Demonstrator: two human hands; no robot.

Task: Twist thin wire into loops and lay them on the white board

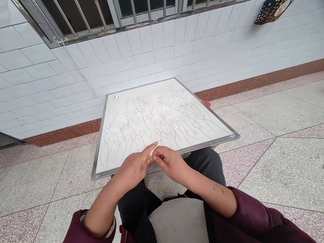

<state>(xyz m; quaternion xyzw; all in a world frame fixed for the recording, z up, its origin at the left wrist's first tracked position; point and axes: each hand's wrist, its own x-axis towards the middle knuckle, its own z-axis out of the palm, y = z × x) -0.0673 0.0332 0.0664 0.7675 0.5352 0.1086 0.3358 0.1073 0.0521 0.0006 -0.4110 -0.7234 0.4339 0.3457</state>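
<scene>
The table has a smooth, pale top with a dull metal rim; the loops look like thin wire or thread. Glossy tiles and shiny metal bars fill the upper frame, above speckled stone flooring; the sleeve at lower right is smooth cloth.

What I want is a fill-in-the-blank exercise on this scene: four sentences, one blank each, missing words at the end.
1. The left hand and the right hand come together by the tabletop's ____ (near or far) edge.
2. Many thin looped strands lie spread over a tabletop whose surface is ____ in colour.
3. A small item lies near the tabletop's far ____ (left or right) corner.
4. The wall beyond is covered in white ____.

Missing words: near; white; left; tiles.
</scene>
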